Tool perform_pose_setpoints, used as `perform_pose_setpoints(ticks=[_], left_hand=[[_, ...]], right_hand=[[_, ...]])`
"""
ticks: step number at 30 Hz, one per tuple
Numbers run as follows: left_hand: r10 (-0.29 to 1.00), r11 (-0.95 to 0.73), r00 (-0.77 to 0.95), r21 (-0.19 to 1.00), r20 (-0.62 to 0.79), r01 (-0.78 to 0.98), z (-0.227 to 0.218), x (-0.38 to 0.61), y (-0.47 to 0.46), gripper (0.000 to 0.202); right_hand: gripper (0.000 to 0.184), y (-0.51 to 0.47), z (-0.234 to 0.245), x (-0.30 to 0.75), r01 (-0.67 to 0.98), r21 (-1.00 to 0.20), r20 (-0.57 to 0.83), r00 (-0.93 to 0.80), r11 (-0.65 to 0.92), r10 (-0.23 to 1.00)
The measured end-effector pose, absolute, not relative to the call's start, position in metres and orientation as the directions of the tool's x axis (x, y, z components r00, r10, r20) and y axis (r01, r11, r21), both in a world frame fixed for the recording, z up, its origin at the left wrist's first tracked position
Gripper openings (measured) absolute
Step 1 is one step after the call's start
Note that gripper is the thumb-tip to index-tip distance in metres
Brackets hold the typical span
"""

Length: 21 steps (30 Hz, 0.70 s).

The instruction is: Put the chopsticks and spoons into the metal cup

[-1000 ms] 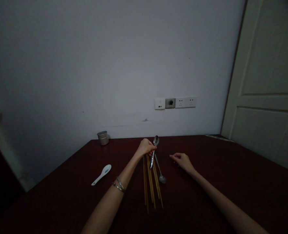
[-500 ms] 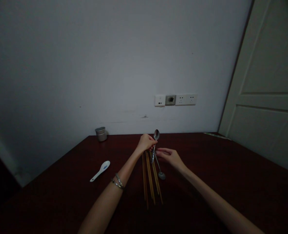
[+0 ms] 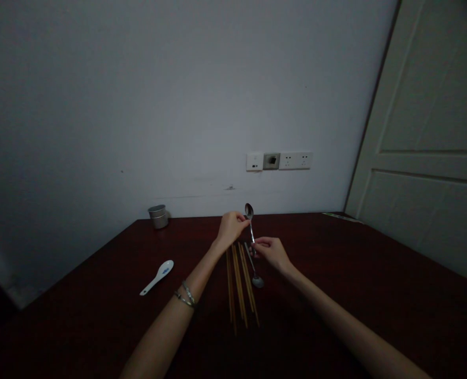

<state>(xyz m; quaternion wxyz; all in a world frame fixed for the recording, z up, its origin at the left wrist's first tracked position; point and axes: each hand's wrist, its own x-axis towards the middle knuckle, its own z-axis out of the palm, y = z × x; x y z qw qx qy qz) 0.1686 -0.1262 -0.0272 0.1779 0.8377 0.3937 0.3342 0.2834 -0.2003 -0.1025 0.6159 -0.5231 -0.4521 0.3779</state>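
Observation:
A metal spoon (image 3: 251,230) is held up bowl-first over the table between both hands. My left hand (image 3: 232,227) pinches it just below the bowl. Lower down, the fingers of my right hand (image 3: 273,252) are closed on the handle. Beneath my hands, several wooden chopsticks (image 3: 239,287) lie side by side on the dark red table, pointing toward me. A second metal spoon (image 3: 257,281) rests along their right side with its bowl nearest me.
To the left lies a white ceramic spoon (image 3: 158,276) with a blue mark. A grey metal cup (image 3: 158,216) stands at the table's back left corner. Sockets (image 3: 295,160) are on the wall behind, and a pale door (image 3: 426,158) stands at the right. A thin strip (image 3: 341,217) lies at the back right.
My right hand has closed on the handle of the raised spoon, which now leans the other way, its bowl tipped to the left. The view has shifted slightly.

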Motion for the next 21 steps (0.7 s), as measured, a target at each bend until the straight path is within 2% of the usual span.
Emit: perform_pose_setpoints(ticks=[2,3,5,7,9,13,16,18,21], left_hand=[[0.596,-0.780,0.539,0.270,0.595,0.565,-0.021,0.164,-0.134,0.017],[0.480,-0.836,0.611,0.117,0.630,0.536,-0.018,0.162,-0.138,0.015],[0.281,-0.895,0.749,-0.118,0.600,0.431,-0.013,0.160,-0.147,0.016],[0.184,-0.903,0.814,-0.232,0.550,0.361,-0.010,0.159,-0.154,0.019],[0.169,-0.898,0.832,-0.266,0.528,0.351,-0.009,0.159,-0.157,0.019],[0.215,-0.902,0.837,-0.225,0.503,0.367,-0.009,0.160,-0.153,0.017],[0.271,-0.921,0.810,-0.105,0.520,0.375,-0.009,0.159,-0.147,0.016],[0.324,-0.935,0.787,0.053,0.525,0.350,-0.009,0.159,-0.145,0.016],[0.460,-0.859,0.772,0.441,0.439,0.261,-0.012,0.161,-0.143,0.015]], right_hand=[[0.014,-0.200,-0.096,0.291,0.106,-0.979,0.199,0.307,0.174,0.931],[0.014,-0.200,-0.092,0.295,0.170,-0.969,0.225,0.303,0.180,0.926],[0.015,-0.201,-0.082,0.302,0.313,-0.929,0.289,0.277,0.198,0.917],[0.016,-0.202,-0.071,0.307,0.447,-0.870,0.340,0.242,0.207,0.909],[0.017,-0.204,-0.060,0.312,0.555,-0.806,0.370,0.203,0.205,0.906],[0.020,-0.208,-0.039,0.319,0.671,-0.716,0.382,0.146,0.193,0.912],[0.021,-0.211,-0.025,0.321,0.675,-0.712,0.372,0.127,0.195,0.920],[0.022,-0.213,-0.017,0.321,0.657,-0.728,0.354,0.115,0.197,0.928],[0.023,-0.215,-0.008,0.320,0.609,-0.771,0.304,0.097,0.185,0.948]])
